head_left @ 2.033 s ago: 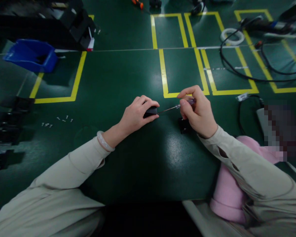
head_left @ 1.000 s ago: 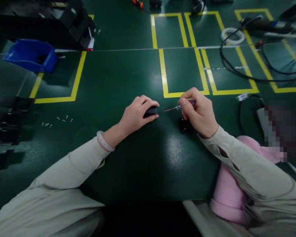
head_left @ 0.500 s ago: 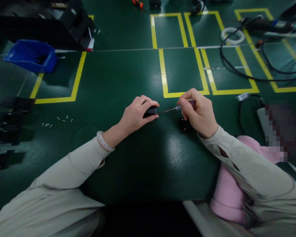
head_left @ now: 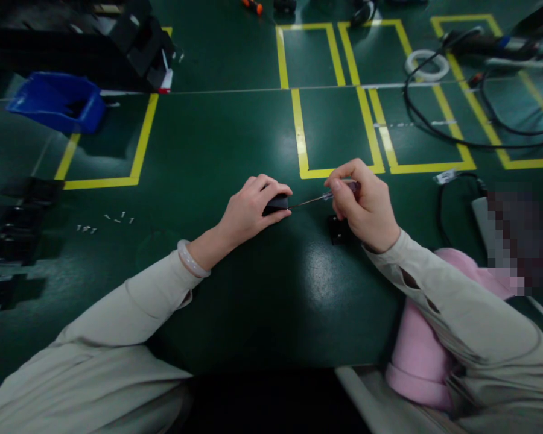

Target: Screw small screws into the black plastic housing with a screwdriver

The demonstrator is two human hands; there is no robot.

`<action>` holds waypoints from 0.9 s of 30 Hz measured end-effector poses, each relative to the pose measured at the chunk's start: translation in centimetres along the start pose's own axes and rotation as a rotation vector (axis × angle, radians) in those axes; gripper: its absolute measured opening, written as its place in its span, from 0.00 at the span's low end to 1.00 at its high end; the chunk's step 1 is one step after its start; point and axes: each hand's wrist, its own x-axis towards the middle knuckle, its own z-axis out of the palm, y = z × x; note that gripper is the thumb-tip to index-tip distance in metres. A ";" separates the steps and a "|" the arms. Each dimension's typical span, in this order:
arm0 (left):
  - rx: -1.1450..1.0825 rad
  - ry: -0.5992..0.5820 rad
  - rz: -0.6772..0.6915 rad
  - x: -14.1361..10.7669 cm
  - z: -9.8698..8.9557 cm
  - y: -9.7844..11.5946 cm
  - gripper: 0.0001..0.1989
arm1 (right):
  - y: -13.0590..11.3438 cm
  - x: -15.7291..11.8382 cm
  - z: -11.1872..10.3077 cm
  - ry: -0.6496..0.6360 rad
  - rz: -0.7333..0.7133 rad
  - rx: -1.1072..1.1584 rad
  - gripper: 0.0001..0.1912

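Observation:
On the green table, my left hand (head_left: pixel 253 208) is closed around a small black block-shaped part (head_left: pixel 276 205), its fingers on the far side and its thumb on the near side. My right hand (head_left: pixel 366 202) grips the clear handle of a screwdriver (head_left: pixel 314 201). The thin shaft points left, and its tip meets the right end of the black part; the exact contact spot is too small to make out. Just under my right hand lies another small black piece (head_left: pixel 337 230), partly covered by the fingers.
Several small screws (head_left: pixel 117 218) lie scattered at left. Beyond them stand black parts (head_left: pixel 20 223) and a blue bin (head_left: pixel 58 102). A white ring (head_left: pixel 426 65) and a black cable (head_left: pixel 434 129) lie at the far right. Pink cloth (head_left: pixel 423 355) is beneath my right forearm.
My right hand has shifted very slightly on the screwdriver handle. My left hand and the black part look the same.

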 end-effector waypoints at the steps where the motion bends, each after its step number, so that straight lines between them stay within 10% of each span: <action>1: 0.000 0.001 0.001 0.0 0.0 0.0 0.16 | 0.1 0.0 0.0 0.000 0.000 0.009 0.09; 27: 0.019 0.000 0.006 0.0 0.0 0.0 0.16 | 0.0 0.0 0.0 0.000 -0.024 -0.008 0.07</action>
